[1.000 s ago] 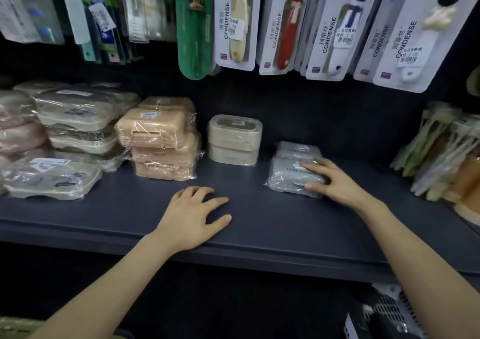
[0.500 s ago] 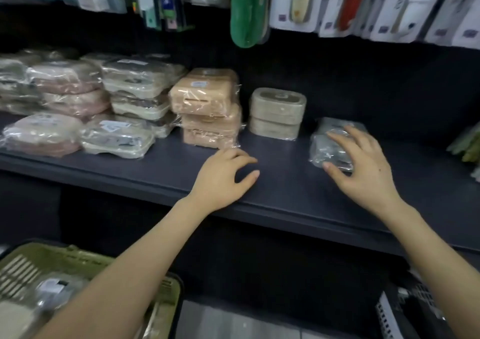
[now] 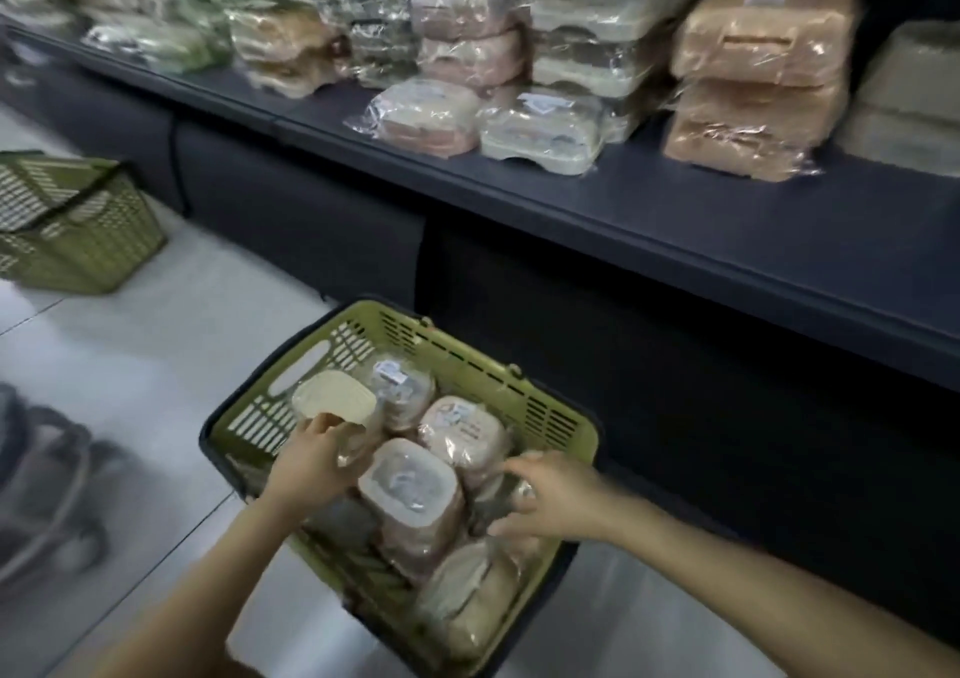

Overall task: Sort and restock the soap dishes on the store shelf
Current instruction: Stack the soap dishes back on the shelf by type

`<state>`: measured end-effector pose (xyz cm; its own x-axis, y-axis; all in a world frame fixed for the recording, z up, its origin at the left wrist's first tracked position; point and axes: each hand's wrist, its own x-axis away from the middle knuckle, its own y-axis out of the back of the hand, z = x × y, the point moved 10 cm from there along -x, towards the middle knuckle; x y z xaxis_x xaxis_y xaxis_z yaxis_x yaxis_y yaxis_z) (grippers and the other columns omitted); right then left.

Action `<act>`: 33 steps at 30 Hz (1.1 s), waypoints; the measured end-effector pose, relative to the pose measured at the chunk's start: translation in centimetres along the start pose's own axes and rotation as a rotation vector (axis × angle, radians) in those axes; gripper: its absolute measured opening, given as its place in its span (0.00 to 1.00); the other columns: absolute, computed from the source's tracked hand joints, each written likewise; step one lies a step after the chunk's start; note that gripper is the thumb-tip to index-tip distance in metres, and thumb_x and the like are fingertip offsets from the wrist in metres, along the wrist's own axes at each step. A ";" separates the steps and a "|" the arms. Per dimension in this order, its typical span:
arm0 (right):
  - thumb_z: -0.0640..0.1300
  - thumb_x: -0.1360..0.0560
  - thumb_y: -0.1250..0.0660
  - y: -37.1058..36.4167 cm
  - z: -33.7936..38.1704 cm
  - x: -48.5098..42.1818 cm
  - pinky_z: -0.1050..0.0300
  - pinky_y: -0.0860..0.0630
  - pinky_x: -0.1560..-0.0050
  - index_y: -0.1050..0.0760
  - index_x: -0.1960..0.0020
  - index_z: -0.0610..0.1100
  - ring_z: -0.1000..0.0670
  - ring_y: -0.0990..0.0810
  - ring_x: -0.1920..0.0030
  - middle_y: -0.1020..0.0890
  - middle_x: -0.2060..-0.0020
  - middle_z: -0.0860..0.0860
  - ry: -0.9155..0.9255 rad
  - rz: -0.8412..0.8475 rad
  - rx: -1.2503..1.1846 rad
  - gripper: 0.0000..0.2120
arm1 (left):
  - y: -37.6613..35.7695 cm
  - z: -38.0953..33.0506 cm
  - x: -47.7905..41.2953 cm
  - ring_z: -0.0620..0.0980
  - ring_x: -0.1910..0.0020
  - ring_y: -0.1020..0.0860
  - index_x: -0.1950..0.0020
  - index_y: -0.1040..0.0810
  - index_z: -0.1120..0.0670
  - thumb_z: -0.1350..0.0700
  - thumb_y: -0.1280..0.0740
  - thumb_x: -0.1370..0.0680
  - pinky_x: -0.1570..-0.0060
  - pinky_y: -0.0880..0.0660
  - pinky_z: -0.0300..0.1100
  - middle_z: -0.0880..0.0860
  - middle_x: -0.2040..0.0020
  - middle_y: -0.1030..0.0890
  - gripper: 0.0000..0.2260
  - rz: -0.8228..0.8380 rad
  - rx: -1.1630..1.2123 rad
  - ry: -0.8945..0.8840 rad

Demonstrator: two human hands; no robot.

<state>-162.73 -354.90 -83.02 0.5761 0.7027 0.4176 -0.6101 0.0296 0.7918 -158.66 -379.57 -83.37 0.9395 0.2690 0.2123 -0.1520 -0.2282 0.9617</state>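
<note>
Dark grey shelf [image 3: 675,220] spans the upper view and carries stacked soap dishes [image 3: 753,80] in clear film, grouped by colour: tan, pale grey, pinkish, and greenish further left. Pale tiled floor [image 3: 156,365] lies below. A green basket [image 3: 545,402] stands on it just in front of the shelf base, and a second basket [image 3: 78,230] sits well apart to the left.

The green basket holds the loose stock: several wrapped dishes [image 3: 410,485] lying tilted against one another.

Left hand [image 3: 311,459]: grip closed on a cream soap dish [image 3: 335,397], pinched at its near edge at the basket's left side. Right hand [image 3: 556,501]: fingers spread and curved over the dishes at the basket's right side. Blur prevents telling whether its grip has closed on anything.

Assessment: the dishes appear light and rigid, but the film is likely slick and loose, so a pinch on the wrap alone may slide. The sounder hold spans the two long sides of the shell, thumb opposite fingers. Hinged lids may flex if squeezed at the centre
</note>
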 end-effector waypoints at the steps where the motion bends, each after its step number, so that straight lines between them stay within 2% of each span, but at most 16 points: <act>1: 0.73 0.36 0.33 -1.8 1.0 -0.7 0.55 0.30 0.36 0.33 0.28 0.52 0.47 0.28 0.34 0.26 0.34 0.49 0.012 0.093 -0.043 0.43 | -0.8 0.7 0.6 0.58 0.35 0.30 0.34 0.25 0.48 0.42 0.32 0.26 0.38 0.33 0.48 0.55 0.34 0.26 0.23 0.023 0.013 -0.007; 3: 0.71 0.35 0.31 -4.7 2.9 -1.3 0.53 0.31 0.34 0.37 0.26 0.53 0.46 0.29 0.32 0.29 0.30 0.48 0.041 0.214 -0.046 0.44 | -1.8 0.8 1.8 0.58 0.32 0.32 0.32 0.26 0.47 0.36 0.33 0.29 0.34 0.35 0.50 0.55 0.30 0.29 0.28 0.037 0.080 -0.049; 6: 0.71 0.35 0.30 -8.0 4.6 -0.9 0.51 0.33 0.34 0.42 0.24 0.52 0.42 0.31 0.33 0.30 0.32 0.44 0.050 0.306 0.074 0.47 | -3.1 0.4 1.9 0.57 0.31 0.33 0.31 0.29 0.44 0.28 0.43 0.35 0.34 0.35 0.52 0.53 0.30 0.30 0.37 0.075 0.102 -0.084; 8: 0.71 0.37 0.29 -8.6 4.8 -0.9 0.51 0.32 0.35 0.42 0.25 0.51 0.42 0.30 0.34 0.29 0.34 0.44 0.028 0.282 0.086 0.48 | -3.9 0.4 1.4 0.56 0.31 0.34 0.29 0.31 0.44 0.29 0.37 0.33 0.33 0.36 0.51 0.53 0.29 0.30 0.36 0.111 0.091 -0.071; 11: 0.67 0.37 0.26 -8.2 4.7 -1.2 0.52 0.31 0.37 0.39 0.28 0.49 0.44 0.28 0.36 0.27 0.37 0.47 0.006 0.239 0.029 0.46 | -4.8 -0.7 0.6 0.55 0.26 0.41 0.25 0.38 0.42 0.35 0.33 0.28 0.31 0.41 0.50 0.51 0.25 0.37 0.34 0.167 0.008 -0.112; 15: 0.60 0.38 0.22 -7.9 4.4 -1.2 0.53 0.29 0.36 0.38 0.30 0.50 0.49 0.28 0.36 0.27 0.35 0.52 0.002 0.243 -0.147 0.43 | -5.8 -3.2 0.1 0.55 0.23 0.50 0.23 0.44 0.42 0.36 0.30 0.29 0.27 0.50 0.54 0.49 0.23 0.43 0.39 0.306 -0.142 -0.247; 18: 0.53 0.37 0.20 -6.3 2.9 -0.8 0.59 0.28 0.37 0.38 0.29 0.52 0.54 0.29 0.36 0.29 0.39 0.58 -0.034 0.253 -0.365 0.42 | -6.6 -4.2 -1.0 0.55 0.23 0.54 0.23 0.48 0.41 0.37 0.28 0.32 0.27 0.54 0.58 0.48 0.22 0.46 0.44 0.359 -0.179 -0.322; 20: 0.49 0.35 0.20 -4.9 1.8 -0.3 0.60 0.26 0.40 0.37 0.30 0.53 0.55 0.27 0.38 0.29 0.39 0.57 -0.053 0.272 -0.465 0.40 | -7.8 -4.6 -1.6 0.55 0.23 0.55 0.23 0.50 0.41 0.37 0.26 0.34 0.26 0.55 0.59 0.47 0.21 0.49 0.47 0.410 -0.248 -0.372; 23: 0.45 0.34 0.21 -3.1 0.4 0.5 0.55 0.22 0.42 0.35 0.34 0.55 0.52 0.23 0.41 0.26 0.39 0.51 -0.083 0.281 -0.602 0.35 | -9.5 -5.3 -2.2 0.55 0.23 0.60 0.22 0.57 0.40 0.38 0.25 0.35 0.27 0.57 0.62 0.47 0.21 0.55 0.52 0.470 -0.329 -0.425; 25: 0.45 0.34 0.20 -2.1 -0.5 1.1 0.53 0.21 0.42 0.35 0.34 0.55 0.51 0.23 0.41 0.26 0.39 0.51 -0.105 0.261 -0.637 0.35 | -10.3 -5.5 -2.6 0.55 0.23 0.62 0.23 0.60 0.39 0.39 0.24 0.36 0.27 0.57 0.63 0.47 0.21 0.58 0.54 0.486 -0.306 -0.427; 27: 0.49 0.39 0.19 -1.0 -1.3 1.4 0.52 0.22 0.41 0.35 0.34 0.55 0.52 0.24 0.40 0.26 0.38 0.53 -0.120 0.217 -0.642 0.39 | -10.9 -5.2 -3.0 0.55 0.23 0.62 0.24 0.62 0.38 0.39 0.25 0.36 0.26 0.54 0.62 0.46 0.21 0.59 0.55 0.494 -0.286 -0.429; 29: 0.52 0.43 0.20 0.0 -2.0 1.7 0.52 0.22 0.41 0.35 0.34 0.56 0.53 0.24 0.40 0.26 0.38 0.53 -0.124 0.172 -0.667 0.42 | -11.2 -4.8 -3.2 0.54 0.23 0.61 0.24 0.62 0.37 0.36 0.26 0.35 0.26 0.51 0.59 0.45 0.21 0.59 0.53 0.486 -0.296 -0.440; 33: 0.52 0.45 0.19 2.5 -3.6 2.4 0.54 0.24 0.37 0.35 0.38 0.64 0.54 0.24 0.38 0.28 0.37 0.52 -0.114 0.068 -0.661 0.41 | -10.8 -4.4 -2.9 0.54 0.23 0.54 0.23 0.60 0.38 0.33 0.29 0.35 0.27 0.46 0.59 0.46 0.21 0.54 0.51 0.449 -0.368 -0.423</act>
<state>-164.79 -350.63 -81.67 0.5561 0.6401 0.5301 -0.8309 0.4424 0.3374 -161.10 -373.80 -93.58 0.7892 -0.1798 0.5873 -0.5751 0.1190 0.8093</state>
